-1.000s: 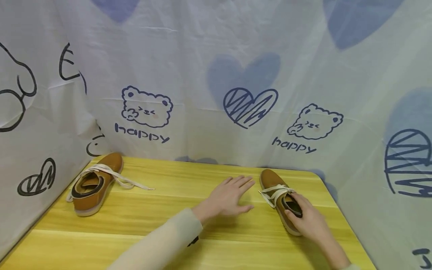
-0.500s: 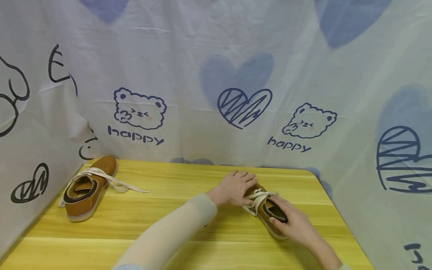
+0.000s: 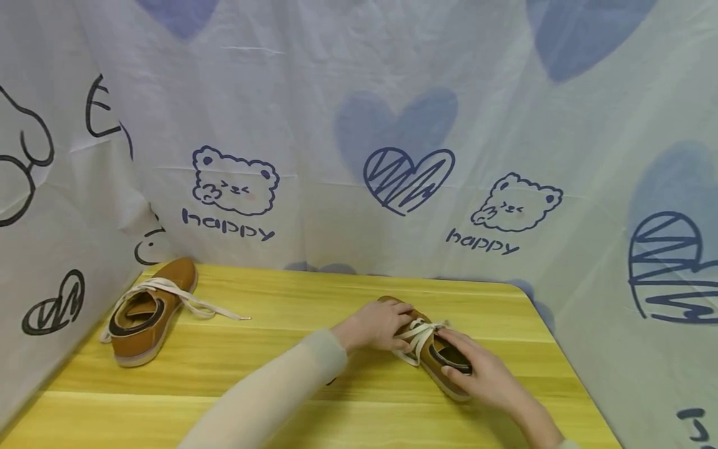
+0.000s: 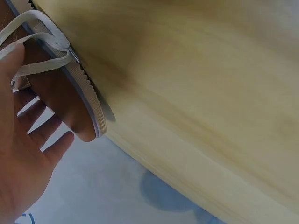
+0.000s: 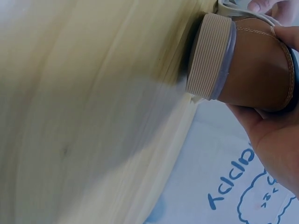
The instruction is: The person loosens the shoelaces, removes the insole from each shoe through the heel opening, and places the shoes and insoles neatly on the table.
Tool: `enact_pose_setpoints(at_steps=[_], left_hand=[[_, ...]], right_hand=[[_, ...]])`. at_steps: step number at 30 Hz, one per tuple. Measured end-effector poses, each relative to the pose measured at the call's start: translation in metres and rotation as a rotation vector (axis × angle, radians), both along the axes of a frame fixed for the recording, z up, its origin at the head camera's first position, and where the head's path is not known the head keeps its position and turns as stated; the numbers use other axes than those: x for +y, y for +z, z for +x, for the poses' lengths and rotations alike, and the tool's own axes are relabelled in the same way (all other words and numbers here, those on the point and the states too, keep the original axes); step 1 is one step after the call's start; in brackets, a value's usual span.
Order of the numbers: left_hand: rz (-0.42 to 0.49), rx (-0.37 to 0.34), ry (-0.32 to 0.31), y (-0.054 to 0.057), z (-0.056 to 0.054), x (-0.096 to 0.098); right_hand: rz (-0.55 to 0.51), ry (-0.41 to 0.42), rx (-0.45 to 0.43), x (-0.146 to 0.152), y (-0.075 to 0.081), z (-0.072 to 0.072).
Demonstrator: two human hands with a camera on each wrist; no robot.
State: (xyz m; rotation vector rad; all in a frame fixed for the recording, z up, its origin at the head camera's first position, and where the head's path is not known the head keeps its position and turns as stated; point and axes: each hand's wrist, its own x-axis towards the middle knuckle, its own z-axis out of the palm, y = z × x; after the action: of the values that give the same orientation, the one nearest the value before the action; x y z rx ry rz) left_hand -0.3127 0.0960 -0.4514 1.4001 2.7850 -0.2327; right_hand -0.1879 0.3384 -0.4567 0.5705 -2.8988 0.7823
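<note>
A brown lace-up shoe [image 3: 433, 366] with white laces [image 3: 418, 337] rests on the table right of centre, toe pointing to the back left. My left hand [image 3: 377, 325] holds its toe end, the fingers across the front part and the thumb by the laces. In the left wrist view those fingers [image 4: 52, 125] curl along the far side of the toe. My right hand [image 3: 483, 368] grips the shoe around its ankle opening. The ribbed pale sole and brown heel [image 5: 257, 65] show in the right wrist view, with the right thumb and fingers on either side.
A matching brown shoe [image 3: 182, 272] stands at the table's left edge, its white lace trailing right. The yellow wood-grain table [image 3: 269, 368] meets a white printed cloth [image 3: 325, 212] at the back and on both sides.
The right hand has slid the right-hand shoe leftward along the table. My left hand, earlier spread out beside the shoe, has come onto its toe end and bent its fingers.
</note>
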Motion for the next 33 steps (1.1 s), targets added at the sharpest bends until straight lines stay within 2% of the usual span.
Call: enact_pose_setpoints(at_steps=[5,13,17,22,28,33], left_hand=[[0.015,0.023,0.020,-0.003,0.007,-0.021],[0.125,0.046,0.050,-0.005,0.019,-0.058],[0.164,0.011,0.093,-0.002,0.027,-0.076],[0.210,-0.060,0.195,0.003,0.039,-0.103],[0.288,-0.130,0.293,0.009,0.055,-0.135],[0.390,-0.195,0.336,0.015,0.072,-0.154]], right_hand=[[-0.004,0.043,0.049,-0.013,-0.004,-0.006],[-0.036,0.099,0.087,-0.037,-0.010,-0.014],[-0.070,0.121,0.081,-0.050,-0.013,-0.018],[-0.118,0.189,0.054,-0.070,-0.014,-0.025],[-0.171,0.271,-0.037,-0.093,-0.009,-0.031],[-0.175,0.328,-0.094,-0.109,-0.006,-0.034]])
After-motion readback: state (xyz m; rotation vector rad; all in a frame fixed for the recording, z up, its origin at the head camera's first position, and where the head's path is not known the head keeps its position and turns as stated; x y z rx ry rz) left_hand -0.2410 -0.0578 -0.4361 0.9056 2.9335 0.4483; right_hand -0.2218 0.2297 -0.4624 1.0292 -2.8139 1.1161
